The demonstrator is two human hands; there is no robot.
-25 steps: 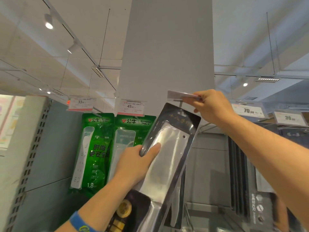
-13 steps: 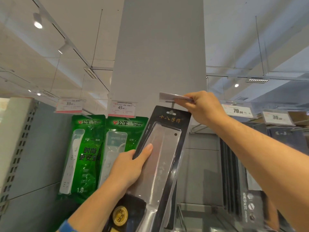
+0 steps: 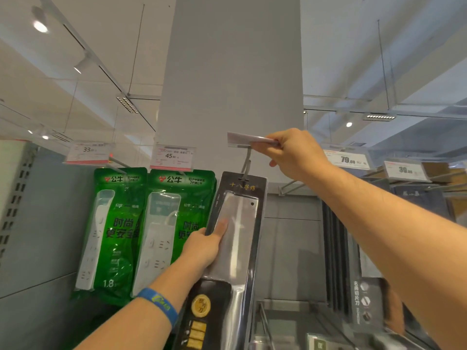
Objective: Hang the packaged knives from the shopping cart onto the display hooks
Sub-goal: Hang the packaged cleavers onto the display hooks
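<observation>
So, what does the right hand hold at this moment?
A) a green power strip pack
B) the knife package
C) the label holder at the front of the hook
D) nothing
C: the right hand pinches the label holder at the front end of the hook, while the left hand grips the knife package.

A wide grey pillar (image 3: 232, 72) is flanked by a white ceiling (image 3: 113, 46) lit by track spotlights (image 3: 40, 26); grey back panels (image 3: 50, 223) are mounted below.
</observation>
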